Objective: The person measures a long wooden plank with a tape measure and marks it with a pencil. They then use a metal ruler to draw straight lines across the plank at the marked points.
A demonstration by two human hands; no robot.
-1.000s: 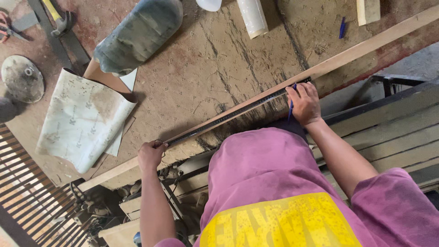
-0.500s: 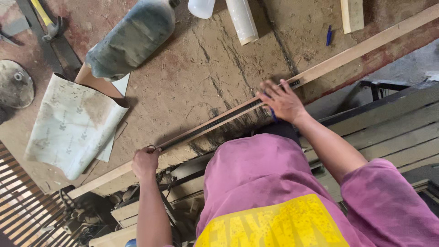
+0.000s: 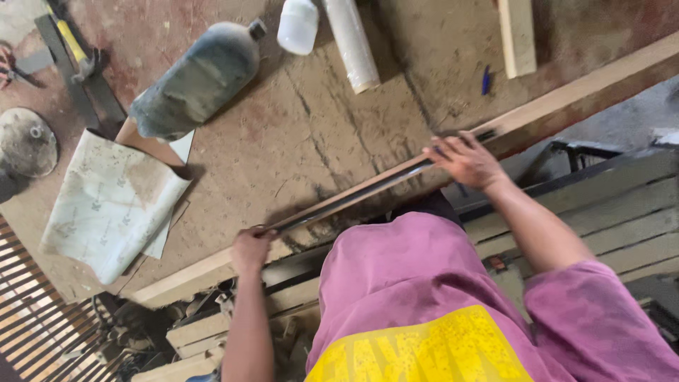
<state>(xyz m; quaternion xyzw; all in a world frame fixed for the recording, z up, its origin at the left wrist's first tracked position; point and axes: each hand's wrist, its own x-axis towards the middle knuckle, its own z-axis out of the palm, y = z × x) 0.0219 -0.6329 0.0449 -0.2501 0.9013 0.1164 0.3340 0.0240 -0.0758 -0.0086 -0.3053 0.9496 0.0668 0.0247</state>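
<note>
Inspector: Status of work at the bench?

Assessor: Long dark metal strip [image 3: 353, 194] is laid lengthwise on the long pale wooden batten [image 3: 566, 95] that runs along the near edge of the worn brown bench top [image 3: 283, 134]. It is pinned at both ends. No line or cut shows on the batten, so by appearance the work is at the holding stage, with nothing finished on the wood.

Inspector: Hands?

Assessor: Left hand [image 3: 249, 249] is closed in a fist round the strip's near end. Right hand [image 3: 467, 159] lies flat, fingers spread, pressing down the far end.

Inspector: Materials and surfaces?

Assessor: Strip is thin, straight and dull-sheened. Batten is raw, square-edged timber. Bench top is cracked, stained and dusty. Behind lie a dusty grey plastic bottle [image 3: 194, 81] on its side, a white cylindrical roll [image 3: 351, 46], a small blue pen [image 3: 486, 79] and a crumpled off-white sheet [image 3: 106, 201], all well apart from the strip.
</note>
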